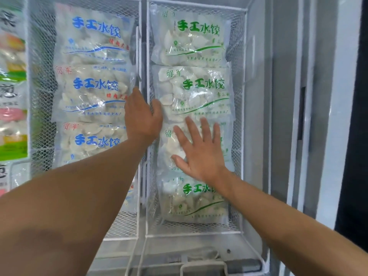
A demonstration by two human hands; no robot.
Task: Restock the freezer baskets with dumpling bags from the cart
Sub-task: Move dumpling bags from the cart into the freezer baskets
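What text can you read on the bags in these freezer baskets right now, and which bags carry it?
"手工水饺" in blue: dumpling bags in the left basket.
"手工水饺" in green: dumpling bags in the right basket.
"留军" in red: corner of a blue-print bag.
Small red and fine lines, and the far-left packages: too blurred to read.

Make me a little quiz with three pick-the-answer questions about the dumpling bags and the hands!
1. Where does the right hand lie?
A. flat on a green-print bag in the right basket
B. on the freezer door
C. on a cart

2. What colour is the big writing on the bags in the left basket?
A. red
B. blue
C. black

3. How are the right hand's fingers?
A. spread and straight
B. balled in a fist
C. pinching a corner

Answers: 1 A, the palm lies on the third green bag down. 2 B, each blue-print bag shows large blue characters. 3 A, all the fingers lie fanned out on the plastic.
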